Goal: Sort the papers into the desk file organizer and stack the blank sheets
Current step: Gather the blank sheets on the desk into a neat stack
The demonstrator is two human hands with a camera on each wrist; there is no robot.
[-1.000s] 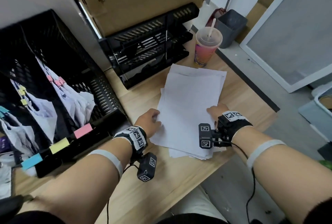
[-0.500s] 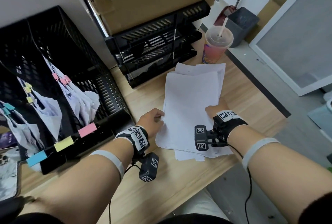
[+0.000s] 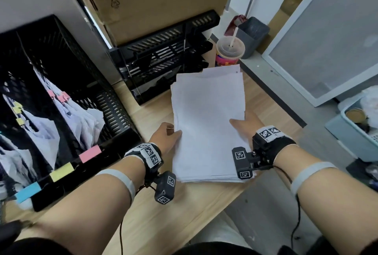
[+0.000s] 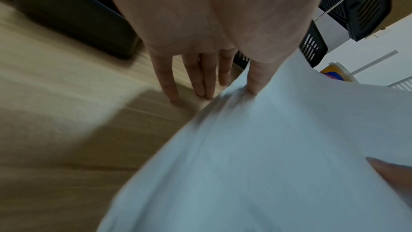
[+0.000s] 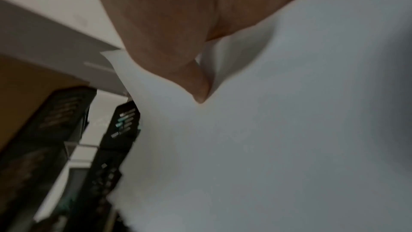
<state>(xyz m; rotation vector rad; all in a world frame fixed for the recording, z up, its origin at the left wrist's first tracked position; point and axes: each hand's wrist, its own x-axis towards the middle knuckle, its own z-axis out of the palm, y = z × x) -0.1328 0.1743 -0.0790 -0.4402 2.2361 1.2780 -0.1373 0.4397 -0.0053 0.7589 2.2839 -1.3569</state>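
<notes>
Both hands, left hand (image 3: 166, 137) and right hand (image 3: 244, 123), are pinching the blank sheets (image 3: 206, 123) at frame centre, squaring them; clipped papers (image 3: 61, 115) are already sitting in the file organizer (image 3: 114, 111) at left, so stacking looks nearly finished.

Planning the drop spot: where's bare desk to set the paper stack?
Bare desk between the forearms, and a strip between file organizer and stack. Crowded behind: tray rack and cup border the stack's far edge.

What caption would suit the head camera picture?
Both hands, left hand and right hand, square up a stack of blank sheets on the wooden desk.
</notes>
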